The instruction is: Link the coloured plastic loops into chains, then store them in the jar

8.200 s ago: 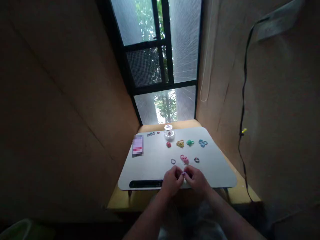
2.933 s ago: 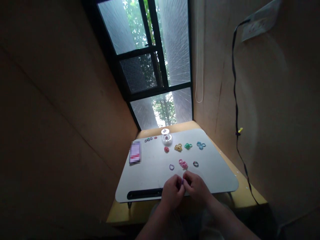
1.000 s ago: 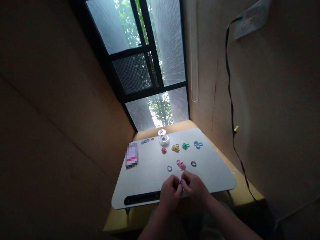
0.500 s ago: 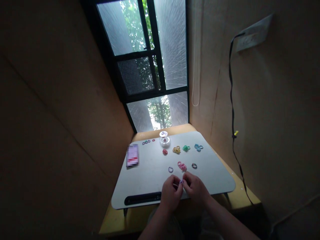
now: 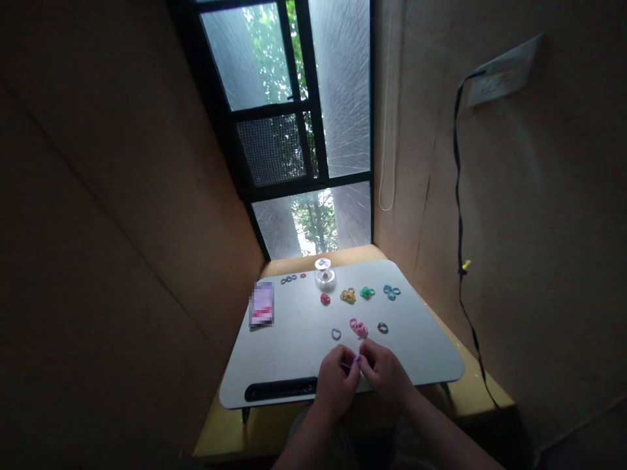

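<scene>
Over the near edge of the white lap table (image 5: 284, 346), my left hand (image 5: 337, 380) and my right hand (image 5: 386, 369) meet fingertip to fingertip. Both pinch a small purple elastic hair tie (image 5: 357, 359), mostly covered by the fingers. Just beyond them lie a bunch of pink hair ties (image 5: 360, 328), a pale lavender one (image 5: 336, 334) on the left and a dark one (image 5: 383, 328) on the right. Farther back sit red (image 5: 325, 299), yellow (image 5: 348, 296), green (image 5: 367, 293) and blue hair ties (image 5: 391, 292) in separate clusters.
A clear round container (image 5: 324, 279) stands near the table's back edge, with several small ties (image 5: 289, 279) to its left. A blurred-out phone-like rectangle (image 5: 262, 305) lies at the left. A black slot (image 5: 280, 390) runs along the front edge. A cable (image 5: 459, 215) hangs on the right wall.
The camera view has shifted slightly. Both hands keep their pinch on the purple hair tie, with only a small movement of the fingertips. The other hair ties lie as before.
</scene>
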Available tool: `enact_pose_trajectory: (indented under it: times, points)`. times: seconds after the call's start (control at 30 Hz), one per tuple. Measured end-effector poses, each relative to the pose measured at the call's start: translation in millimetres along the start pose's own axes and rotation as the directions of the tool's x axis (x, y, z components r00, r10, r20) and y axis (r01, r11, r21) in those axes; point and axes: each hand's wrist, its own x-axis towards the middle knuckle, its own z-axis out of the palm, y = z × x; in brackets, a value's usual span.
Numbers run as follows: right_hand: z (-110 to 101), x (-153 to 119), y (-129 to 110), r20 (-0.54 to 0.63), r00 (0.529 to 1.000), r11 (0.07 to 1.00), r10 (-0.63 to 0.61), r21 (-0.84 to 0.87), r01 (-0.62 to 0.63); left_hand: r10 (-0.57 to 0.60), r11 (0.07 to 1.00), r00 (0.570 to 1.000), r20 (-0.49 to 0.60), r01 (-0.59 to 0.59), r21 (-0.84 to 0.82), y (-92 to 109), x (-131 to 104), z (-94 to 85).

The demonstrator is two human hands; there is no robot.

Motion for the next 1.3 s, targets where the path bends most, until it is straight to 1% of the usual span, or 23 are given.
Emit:
enact_pose_trajectory:
  times: [0.17, 0.47, 0.7, 0.87, 1.1, 1.3]
  points:
    - [0.6, -0.7, -0.1, -0.005, 1.000, 1.000, 0.001, -0.010, -0.001, 0.008, 1.000, 1.000, -0.001, -0.008, 0.028, -2.0, 0.0, 0.1]
    - [1.2, -0.6, 0.3, -0.016, 1.000, 1.000, -0.009, -0.024, 0.008, -0.007, 1.000, 1.000, 0.023, 0.007, 0.012, 3.4, -0.3, -3.3]
    - [1.0, -2.2, -0.3, -0.009, 1.000, 0.999, -0.013, -0.037, 0.013, -0.002, 1.000, 1.000, 0.016, 0.002, 0.023, 4.0, -1.3, -3.3]
    - [1.0, -1.6, -0.7, -0.014, 1.000, 0.999, -0.020, -0.042, 0.019, -0.007, 1.000, 0.999, 0.033, 0.007, 0.021, 4.2, -1.5, -3.3]
    - [2.3, -1.4, 0.3, -0.005, 0.999, 0.997, -0.037, -0.065, 0.037, 0.020, 0.999, 0.999, 0.025, -0.021, 0.040, 4.6, -2.9, -4.6]
    - [3.0, -0.6, 1.2, 0.003, 0.999, 0.996, -0.042, -0.080, 0.042, 0.004, 0.997, 0.999, 0.033, -0.007, 0.073, 6.3, -4.6, -6.6]
